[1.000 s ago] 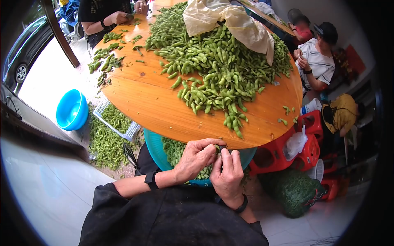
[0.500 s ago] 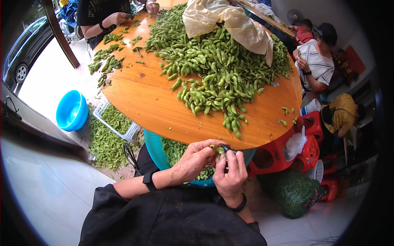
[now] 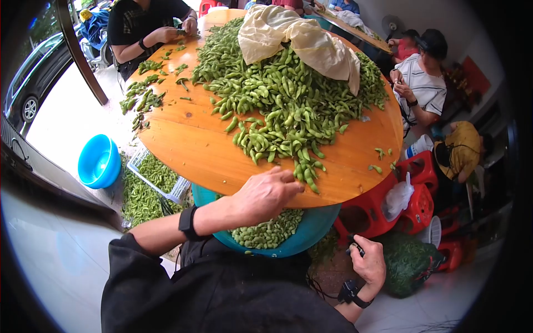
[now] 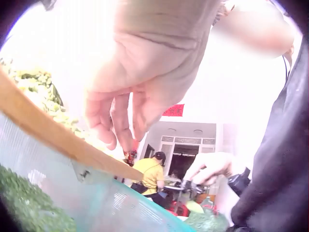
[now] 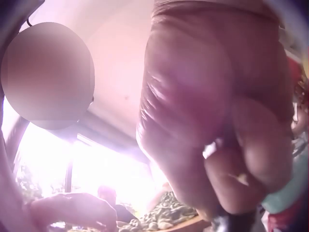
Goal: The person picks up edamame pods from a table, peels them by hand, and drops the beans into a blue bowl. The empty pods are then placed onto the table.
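Over the near edge of the round wooden table point(image 3: 183, 150), my left hand point(image 3: 264, 197) reaches to the tip of a heap of green pods point(image 3: 288, 105), fingertips beside the nearest pods. Its fingers hang loosely bent in the left wrist view, with nothing visible between them point(image 4: 145, 72). Off to the right and lower, clear of the table, my right hand point(image 3: 369, 263) grips a small dark tool point(image 3: 355, 250); the tool's dark end point(image 5: 239, 222) shows below the fingers in the right wrist view. Under the table edge, a teal basin point(image 3: 308, 236) holds shelled-looking green pieces point(image 3: 269, 230).
A cream cloth point(image 3: 300, 33) lies on the heap. Red stools point(image 3: 413, 208) and a dark green net sack point(image 3: 408, 266) are at right. A blue basin point(image 3: 100, 161) and white crate point(image 3: 177, 188) stand on the left floor. Other people sit around.
My hands have come apart: the left has moved from the basin up to the pods, the right down and right with the dark tool. The pod between them is no longer seen.
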The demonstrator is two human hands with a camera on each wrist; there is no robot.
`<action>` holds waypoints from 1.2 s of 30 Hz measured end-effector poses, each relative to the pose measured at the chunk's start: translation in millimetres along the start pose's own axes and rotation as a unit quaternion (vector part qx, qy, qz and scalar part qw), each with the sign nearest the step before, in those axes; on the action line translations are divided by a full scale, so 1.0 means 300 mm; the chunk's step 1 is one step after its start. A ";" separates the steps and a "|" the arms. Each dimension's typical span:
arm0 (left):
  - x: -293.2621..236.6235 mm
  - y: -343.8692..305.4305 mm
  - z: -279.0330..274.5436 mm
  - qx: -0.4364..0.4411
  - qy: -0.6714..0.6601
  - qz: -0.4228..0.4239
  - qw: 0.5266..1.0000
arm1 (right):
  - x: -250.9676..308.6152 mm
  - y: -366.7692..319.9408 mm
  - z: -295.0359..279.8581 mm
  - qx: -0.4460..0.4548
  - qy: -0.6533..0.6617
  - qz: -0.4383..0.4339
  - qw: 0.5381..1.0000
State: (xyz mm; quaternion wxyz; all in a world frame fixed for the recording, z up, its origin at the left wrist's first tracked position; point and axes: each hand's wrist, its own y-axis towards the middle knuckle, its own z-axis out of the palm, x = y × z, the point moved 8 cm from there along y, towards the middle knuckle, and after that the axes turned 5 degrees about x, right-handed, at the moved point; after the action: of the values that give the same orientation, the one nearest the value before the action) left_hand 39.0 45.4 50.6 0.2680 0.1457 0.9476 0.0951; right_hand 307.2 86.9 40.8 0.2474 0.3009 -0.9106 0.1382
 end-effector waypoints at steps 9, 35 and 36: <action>0.053 0.123 0.031 -0.008 0.129 0.057 0.990 | 0.158 0.123 0.051 -0.130 0.079 -0.112 0.982; 0.079 -0.137 0.150 0.000 -0.700 -0.172 0.693 | 0.277 0.254 0.305 0.085 0.634 -0.086 0.764; 0.076 -0.138 0.161 0.002 -0.700 -0.173 0.693 | 0.281 0.251 0.314 0.122 0.697 -0.100 0.699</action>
State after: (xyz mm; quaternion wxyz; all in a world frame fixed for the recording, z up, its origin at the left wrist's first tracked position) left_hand 36.9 19.0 -11.5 0.8654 0.0043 0.4939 -0.0840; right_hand 167.6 67.5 -0.9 0.7852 0.2350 -0.4174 0.3925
